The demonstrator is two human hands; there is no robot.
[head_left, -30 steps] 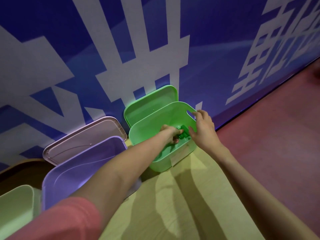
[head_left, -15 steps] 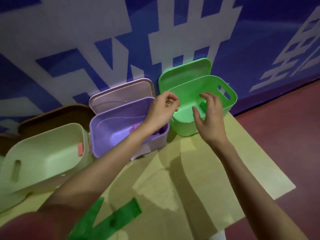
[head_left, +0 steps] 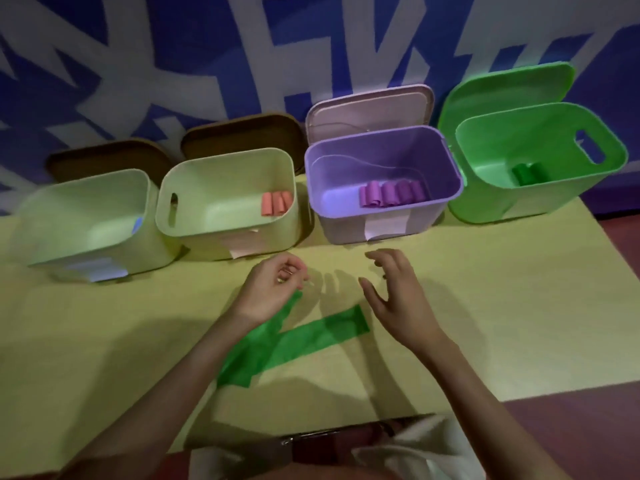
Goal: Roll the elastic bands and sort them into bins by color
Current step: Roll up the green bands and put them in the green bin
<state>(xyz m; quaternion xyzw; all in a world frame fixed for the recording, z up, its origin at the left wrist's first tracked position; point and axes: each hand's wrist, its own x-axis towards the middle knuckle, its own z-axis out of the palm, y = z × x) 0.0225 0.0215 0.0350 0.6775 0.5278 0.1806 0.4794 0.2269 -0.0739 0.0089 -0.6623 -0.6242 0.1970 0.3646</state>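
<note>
Flat green elastic bands (head_left: 294, 344) lie crossed on the yellow table in front of me. My left hand (head_left: 273, 289) hovers over their far end with loosely curled fingers and holds nothing. My right hand (head_left: 394, 292) hangs open just right of the bands, fingers spread. Behind stand four open bins: a green bin (head_left: 485, 199) with green rolls (head_left: 528, 173), a purple bin (head_left: 332, 216) with purple rolls (head_left: 391, 194), a pale bin (head_left: 273, 230) with orange rolls (head_left: 275, 204), and another pale bin (head_left: 152, 251) at the left.
The bin lids lean against the blue-and-white wall behind. The table's right edge (head_left: 609, 271) drops to a red floor. At the near edge, a dark object (head_left: 332, 445) and white cloth lie below my arms.
Both hands have come back from inside the green bin to above the flat bands near me. The view has swung left and down, bringing all the bins into sight.
</note>
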